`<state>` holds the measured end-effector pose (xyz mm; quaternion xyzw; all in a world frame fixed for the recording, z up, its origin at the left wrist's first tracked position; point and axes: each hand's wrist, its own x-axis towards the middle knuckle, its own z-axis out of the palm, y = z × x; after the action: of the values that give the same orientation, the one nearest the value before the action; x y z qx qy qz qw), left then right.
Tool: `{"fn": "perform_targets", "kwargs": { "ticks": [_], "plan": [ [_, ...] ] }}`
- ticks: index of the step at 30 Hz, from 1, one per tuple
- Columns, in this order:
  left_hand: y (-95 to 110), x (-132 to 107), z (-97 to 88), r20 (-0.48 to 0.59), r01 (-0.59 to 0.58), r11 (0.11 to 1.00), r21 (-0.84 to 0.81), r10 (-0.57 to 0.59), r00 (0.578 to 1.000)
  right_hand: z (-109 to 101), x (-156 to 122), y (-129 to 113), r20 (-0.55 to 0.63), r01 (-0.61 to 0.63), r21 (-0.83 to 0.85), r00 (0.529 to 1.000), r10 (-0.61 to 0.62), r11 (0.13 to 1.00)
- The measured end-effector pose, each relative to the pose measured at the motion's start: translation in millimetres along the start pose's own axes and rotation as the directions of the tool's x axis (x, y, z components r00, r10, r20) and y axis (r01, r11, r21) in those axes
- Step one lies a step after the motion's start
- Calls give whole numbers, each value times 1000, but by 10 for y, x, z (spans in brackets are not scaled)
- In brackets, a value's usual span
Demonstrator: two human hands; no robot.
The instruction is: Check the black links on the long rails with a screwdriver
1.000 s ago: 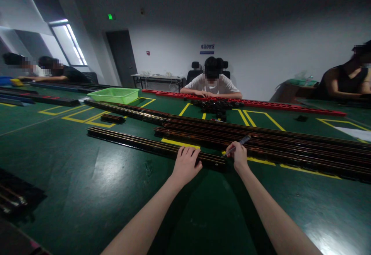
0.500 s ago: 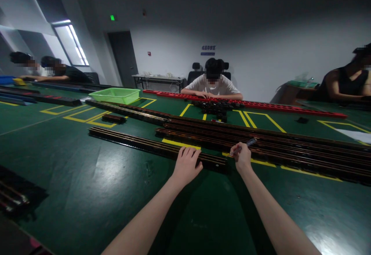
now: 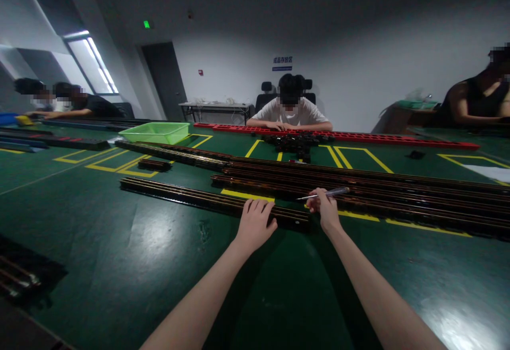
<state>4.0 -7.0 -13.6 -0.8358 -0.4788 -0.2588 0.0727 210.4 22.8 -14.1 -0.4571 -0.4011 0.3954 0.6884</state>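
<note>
A long dark rail (image 3: 183, 194) with copper-coloured strips lies slantwise on the green table. My left hand (image 3: 256, 221) rests palm down across its right part, the fingers spread over the top and the thumb apart, so it is open. My right hand (image 3: 324, 209) is closed round a screwdriver (image 3: 337, 192) with a greyish handle. The thin metal shaft points left, above the rail's right end and apart from it. Behind both hands, several similar long rails (image 3: 378, 190) lie side by side and run off to the right.
A green basket (image 3: 155, 133) and a short rail piece (image 3: 154, 165) are at the left. Dark small parts (image 3: 292, 145) are heaped before a red slotted strip (image 3: 398, 141). Across the table sits a person in white (image 3: 292, 113). Another dark railed piece (image 3: 27, 270) lies at the near left.
The screwdriver has swung flatter in my right hand, and its shaft now points left. That hand has shifted slightly left; my left hand stays on the rail.
</note>
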Motion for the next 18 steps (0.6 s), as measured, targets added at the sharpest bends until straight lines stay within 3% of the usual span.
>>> {"fn": "perform_targets", "kwargs": {
  "ticks": [6, 10, 13, 18],
  "plan": [
    [-1, -4, 0, -7, -6, 1000, -3, 6, 1000, 50, -120, -63, 69, 35, -103, 997, -28, 994],
    [-4, -7, -4, 4, -9, 1000, -1, 9, 1000, 86, -233, -94, 77, 187, -316, 982, -172, 930],
    [-19, -10, -22, 19, -26, 1000, -15, 27, 999, 124, -335, -113, 113, 353, -577, 928, -356, 736],
    [-56, -22, -78, 42, -58, 996, -72, 61, 997, 228, -540, -163, 384, 608, -710, 757, -529, 356]
  ]
}}
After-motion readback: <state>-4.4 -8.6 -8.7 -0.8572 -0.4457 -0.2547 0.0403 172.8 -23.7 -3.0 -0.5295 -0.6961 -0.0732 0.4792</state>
